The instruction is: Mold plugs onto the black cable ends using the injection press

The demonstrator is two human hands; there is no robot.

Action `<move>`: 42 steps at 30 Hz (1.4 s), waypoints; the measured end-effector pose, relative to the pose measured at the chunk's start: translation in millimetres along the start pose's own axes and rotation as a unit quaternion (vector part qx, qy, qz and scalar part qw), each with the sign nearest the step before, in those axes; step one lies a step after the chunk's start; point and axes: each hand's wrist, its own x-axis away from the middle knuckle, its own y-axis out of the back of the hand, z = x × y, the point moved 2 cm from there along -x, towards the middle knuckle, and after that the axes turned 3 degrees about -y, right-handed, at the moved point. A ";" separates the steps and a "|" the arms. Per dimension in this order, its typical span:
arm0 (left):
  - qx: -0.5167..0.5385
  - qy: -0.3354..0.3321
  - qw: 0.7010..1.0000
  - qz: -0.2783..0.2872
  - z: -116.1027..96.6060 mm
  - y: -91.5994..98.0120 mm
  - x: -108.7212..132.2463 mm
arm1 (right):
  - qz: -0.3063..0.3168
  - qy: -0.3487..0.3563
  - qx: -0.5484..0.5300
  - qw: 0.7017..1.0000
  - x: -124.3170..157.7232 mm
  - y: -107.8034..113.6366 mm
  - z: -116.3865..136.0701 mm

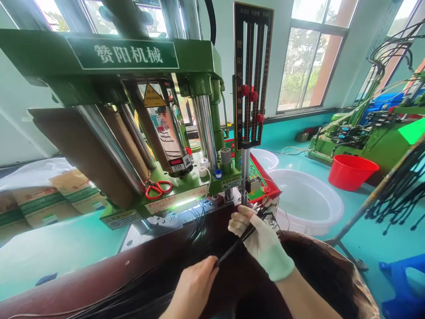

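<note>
- Two hands at work over the worktop [114,269], towards its far right corner.
- Left hand [196,280]: bare, thumb and fingers pinched on the near end of a black cable bundle [231,249].
- Right hand [260,239]: pale glove, fingers curled, thumb pressing the bundle's far end against them.
- Black cable bundle: one, held aslant between both hands, above the worktop.
- Loose black cords [142,288]: a quantity, spread on the worktop towards its near edge.
- Green press [195,55]: one, beyond the worktop's far edge, Chinese lettering on its sign.
- Scissors [160,191]: one pair, red-handled, on the press's lower platform, by its front edge.
- Scale panel [239,75]: one, black, upright, right of the press; three red knobs [254,96].
- Red bucket [352,175]: one, on the floor, behind a white tub [327,223].
- Blue stool [403,283]: one, partly shown, lower right.
</note>
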 end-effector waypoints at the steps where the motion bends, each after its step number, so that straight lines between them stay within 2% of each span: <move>1: -0.008 -0.005 1.000 0.013 -0.1 -7.2 0.8 | 0.006 -0.007 0.012 1.000 -0.4 0.2 1.2; 4: -0.007 -0.011 0.998 0.054 -0.5 -20.1 2.9 | 0.023 -0.046 0.062 0.997 4.2 4.7 0.3; 6: -0.020 -0.021 0.998 0.060 -0.3 -23.1 3.1 | 0.024 -0.070 0.080 0.994 8.2 9.6 0.3; 9: -0.105 -0.023 0.994 -0.011 2.6 -21.4 -4.4 | 0.000 -0.068 0.084 0.994 10.9 17.8 4.8; 11: -0.169 0.011 0.985 -0.044 5.9 -18.0 -16.8 | -0.030 -0.053 0.088 0.994 10.4 24.0 7.2; 13: -0.207 0.066 0.976 -0.015 9.0 -14.0 -32.8 | -0.056 -0.042 0.087 0.994 8.8 29.9 6.8; 15: -0.226 0.108 0.967 0.045 10.6 -9.9 -46.7 | -0.064 -0.034 0.076 0.994 7.0 34.3 4.4; 17: -0.233 0.111 0.962 0.084 10.4 -6.6 -54.5 | -0.060 -0.029 0.064 0.996 5.8 36.5 1.9; 18: -0.236 0.103 0.963 0.084 10.1 -5.2 -56.0 | -0.059 -0.028 0.062 0.996 5.4 37.1 1.2; 22: -0.236 0.073 0.969 0.033 11.7 -2.2 -54.5 | -0.067 -0.036 0.077 0.994 4.5 39.3 0.5; 26: -0.203 0.072 0.976 0.025 14.6 1.8 -55.6 | -0.066 -0.048 0.073 0.994 4.4 40.8 0.5; 28: -0.201 0.067 0.977 0.002 12.8 6.7 -56.0 | -0.070 -0.054 0.073 0.993 5.6 40.4 0.6; 33: -0.227 0.029 0.968 -0.099 6.7 17.7 -49.4 | -0.060 -0.060 0.104 0.991 12.0 39.1 -0.2; 37: -0.204 -0.054 0.960 -0.186 4.3 20.9 -40.4 | -0.046 -0.093 0.107 0.989 13.6 43.0 -4.4; 40: -0.172 -0.113 0.962 -0.177 -2.6 18.3 -29.6 | -0.042 -0.111 0.075 0.990 12.0 45.1 -6.7; 42: -0.157 -0.108 0.971 -0.142 -8.7 12.1 -19.2 | -0.041 -0.107 0.050 0.992 11.5 42.9 -6.1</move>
